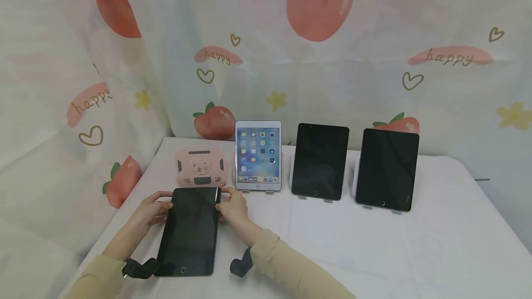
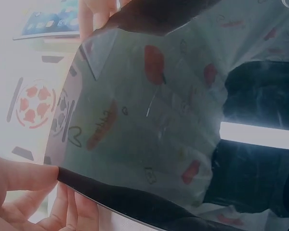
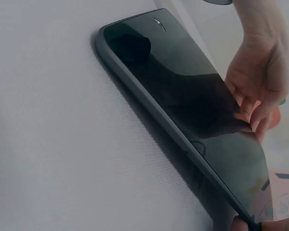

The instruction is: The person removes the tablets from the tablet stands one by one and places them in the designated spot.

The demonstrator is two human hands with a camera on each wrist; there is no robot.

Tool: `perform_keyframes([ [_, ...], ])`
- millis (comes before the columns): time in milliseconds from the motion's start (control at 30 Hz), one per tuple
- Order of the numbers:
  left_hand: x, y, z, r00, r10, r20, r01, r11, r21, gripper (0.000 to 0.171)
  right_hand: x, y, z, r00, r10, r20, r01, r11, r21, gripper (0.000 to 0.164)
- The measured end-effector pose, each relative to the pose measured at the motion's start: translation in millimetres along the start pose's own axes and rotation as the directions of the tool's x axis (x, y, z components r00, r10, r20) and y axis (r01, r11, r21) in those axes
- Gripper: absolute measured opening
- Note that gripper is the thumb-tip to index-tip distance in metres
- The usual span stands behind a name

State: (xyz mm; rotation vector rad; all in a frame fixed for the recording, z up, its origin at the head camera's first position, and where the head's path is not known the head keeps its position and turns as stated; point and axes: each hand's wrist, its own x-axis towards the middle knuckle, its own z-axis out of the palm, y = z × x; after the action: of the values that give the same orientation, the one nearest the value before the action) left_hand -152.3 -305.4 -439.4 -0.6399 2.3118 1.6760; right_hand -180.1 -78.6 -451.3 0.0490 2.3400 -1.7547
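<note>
Both hands hold a black tablet with a dark, glossy screen and a round home button at its near end. My left hand grips the upper part of its left edge, thumb and fingers on either side of the rim. At the upper right corner my right hand pinches the tablet, with the thumb on the front. In the right wrist view the near end lies low at the white cloth. The screen reflects the backdrop in the left wrist view. Just behind the tablet's far end is a pink protective case with a football cutout.
A white tablet with a lit screen of app icons stands behind, right of the case. Farther right, a dark tablet and another dark tablet lean on stands. A fruit-patterned backdrop hangs beyond the white-covered table.
</note>
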Motion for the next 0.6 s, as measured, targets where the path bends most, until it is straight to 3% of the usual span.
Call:
perform_keyframes([
  [300, 1.4, -1.9, 2.7, 1.000, -0.013, -0.026, 0.013, 1.000, 0.008, 0.048, 2.9, 2.2, 1.9, 1.000, 0.019, 0.020, -0.018, 1.000, -0.018, 0.044],
  [600, -0.5, -2.3, 7.4, 0.998, 0.034, -0.057, -0.029, 0.996, 0.085, 0.044, 2.4, 2.2, -0.9, 0.999, -0.052, -0.007, 0.050, 0.980, -0.191, 0.042],
])
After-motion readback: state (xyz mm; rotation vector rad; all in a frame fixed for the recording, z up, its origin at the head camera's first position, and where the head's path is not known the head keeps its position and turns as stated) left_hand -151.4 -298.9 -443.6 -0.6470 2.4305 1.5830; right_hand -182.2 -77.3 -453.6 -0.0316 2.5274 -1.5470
